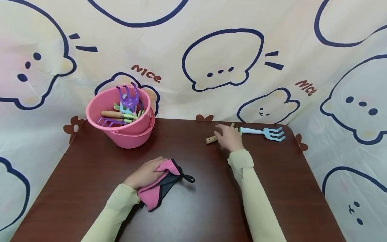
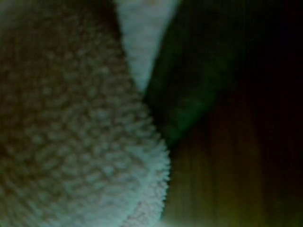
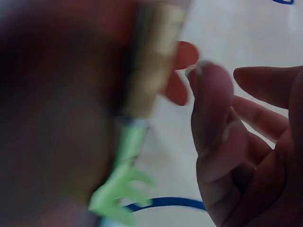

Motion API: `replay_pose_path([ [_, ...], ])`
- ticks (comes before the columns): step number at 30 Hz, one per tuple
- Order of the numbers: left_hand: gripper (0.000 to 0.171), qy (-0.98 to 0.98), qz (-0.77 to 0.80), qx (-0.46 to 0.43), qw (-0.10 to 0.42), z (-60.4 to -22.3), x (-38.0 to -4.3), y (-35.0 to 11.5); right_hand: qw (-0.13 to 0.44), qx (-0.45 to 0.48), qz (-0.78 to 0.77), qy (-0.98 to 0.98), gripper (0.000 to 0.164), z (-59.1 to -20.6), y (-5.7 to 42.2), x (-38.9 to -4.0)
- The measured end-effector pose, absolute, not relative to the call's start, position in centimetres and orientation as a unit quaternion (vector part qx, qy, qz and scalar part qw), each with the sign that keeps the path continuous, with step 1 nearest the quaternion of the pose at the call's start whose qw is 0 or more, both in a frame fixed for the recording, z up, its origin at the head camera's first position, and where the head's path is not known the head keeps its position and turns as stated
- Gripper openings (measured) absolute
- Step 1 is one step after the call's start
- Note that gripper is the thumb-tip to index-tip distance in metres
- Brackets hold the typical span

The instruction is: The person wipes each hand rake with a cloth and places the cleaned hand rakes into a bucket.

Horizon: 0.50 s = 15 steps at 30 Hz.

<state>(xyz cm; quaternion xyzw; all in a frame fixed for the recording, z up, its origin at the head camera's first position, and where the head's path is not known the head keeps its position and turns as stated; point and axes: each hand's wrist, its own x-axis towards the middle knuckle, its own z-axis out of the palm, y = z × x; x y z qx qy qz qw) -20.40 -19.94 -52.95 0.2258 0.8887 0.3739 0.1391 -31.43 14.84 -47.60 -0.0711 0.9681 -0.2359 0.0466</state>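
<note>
My left hand (image 1: 148,173) grips a pink and dark grey cloth (image 1: 151,195) with black edging and a loop, on the table at lower centre. Its fuzzy fabric (image 2: 71,118) fills much of the dim left wrist view. Farther back and right, my right hand (image 1: 230,138) is over a small green hand rake with a wooden handle (image 1: 211,139), hiding its middle. In the right wrist view the fingers and thumb (image 3: 213,104) are loosely bent and apart from the blurred handle (image 3: 154,61); the rake's green tines (image 3: 123,191) show below.
A light blue hand fork (image 1: 270,133) lies right of the rake, near the table's back edge. Two nested pink buckets (image 1: 130,141) stand at back left, holding several tools, among them a purple hand rake (image 1: 130,100). A patterned curtain (image 1: 169,101) rises behind the dark brown table (image 1: 193,215).
</note>
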Motion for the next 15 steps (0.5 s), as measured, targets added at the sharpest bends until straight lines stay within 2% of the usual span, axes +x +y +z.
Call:
replay_pose_path([
  [5,0.037,0.887,0.375,0.226,0.148,-52.8,-20.6,-20.0,0.109,-0.068,-0.226,0.966,0.052,-49.9,16.2,-30.9],
  [8,0.039,0.886,0.379,0.224,0.150,-52.9,-20.5,-20.0,0.127,-0.062,-0.235,0.962,0.049,-50.8,16.3,-30.7],
  [12,0.040,0.885,0.381,0.221,0.153,-52.9,-20.5,-19.9,0.118,-0.030,-0.269,0.955,0.040,-51.3,16.3,-30.3],
  [15,0.038,0.884,0.383,0.222,0.152,-53.0,-20.4,-19.9,0.081,-0.001,-0.274,0.958,0.034,-51.6,16.5,-29.7],
])
